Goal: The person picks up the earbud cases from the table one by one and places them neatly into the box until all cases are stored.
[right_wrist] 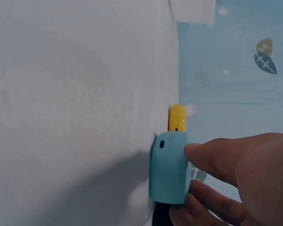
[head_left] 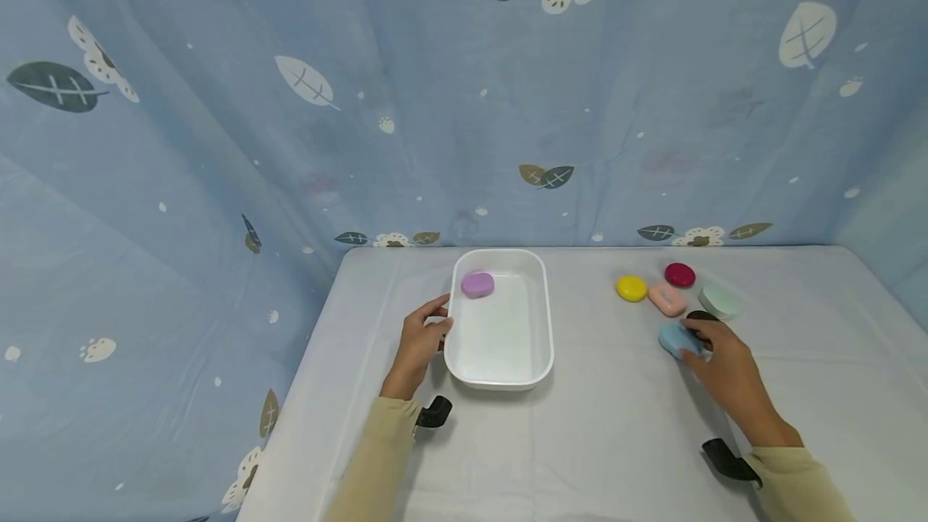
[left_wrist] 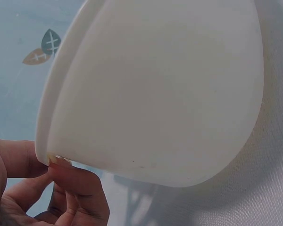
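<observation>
My left hand pinches the left rim of a white rectangular tub, thumb on one side and fingers curled under the lip in the left wrist view. A purple soap bar lies in the tub's far left corner. At the right, my right hand holds a light blue soap bar between thumb and fingers, low over the table; in the right wrist view the blue soap bar stands close to the cloth. A black soap bar shows partly behind the right fingers.
Beyond the right hand lie a yellow soap, a pink soap, a dark red soap and a mint green soap. A white cloth covers the table. A blue patterned curtain hangs behind its far edge.
</observation>
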A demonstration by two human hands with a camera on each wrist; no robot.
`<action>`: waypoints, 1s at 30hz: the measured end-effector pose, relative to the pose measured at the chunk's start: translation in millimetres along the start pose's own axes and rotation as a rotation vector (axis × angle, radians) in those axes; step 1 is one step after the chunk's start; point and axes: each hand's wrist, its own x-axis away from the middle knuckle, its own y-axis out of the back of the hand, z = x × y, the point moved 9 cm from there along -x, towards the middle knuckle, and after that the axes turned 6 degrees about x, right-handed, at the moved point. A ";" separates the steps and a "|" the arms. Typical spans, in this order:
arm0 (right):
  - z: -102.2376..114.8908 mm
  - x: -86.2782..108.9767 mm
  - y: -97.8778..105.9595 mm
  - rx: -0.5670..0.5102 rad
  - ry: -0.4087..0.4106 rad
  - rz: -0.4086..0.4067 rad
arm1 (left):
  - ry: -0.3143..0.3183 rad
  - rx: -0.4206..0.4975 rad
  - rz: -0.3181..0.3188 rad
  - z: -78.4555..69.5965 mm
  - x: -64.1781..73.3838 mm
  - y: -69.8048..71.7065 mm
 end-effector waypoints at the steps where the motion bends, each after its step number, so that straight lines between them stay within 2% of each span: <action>1: -0.3 0.6 -1.5 -0.008 -0.001 0.007 | 0.001 -0.001 -0.002 0.1 0.0 0.0; 22: -4.9 0.9 -12.2 0.027 -0.026 0.043 | 0.011 -0.008 -0.008 3.7 0.0 2.0; 30: -4.4 0.5 -9.2 0.032 -0.030 0.023 | 0.008 -0.007 -0.003 3.7 -1.4 0.0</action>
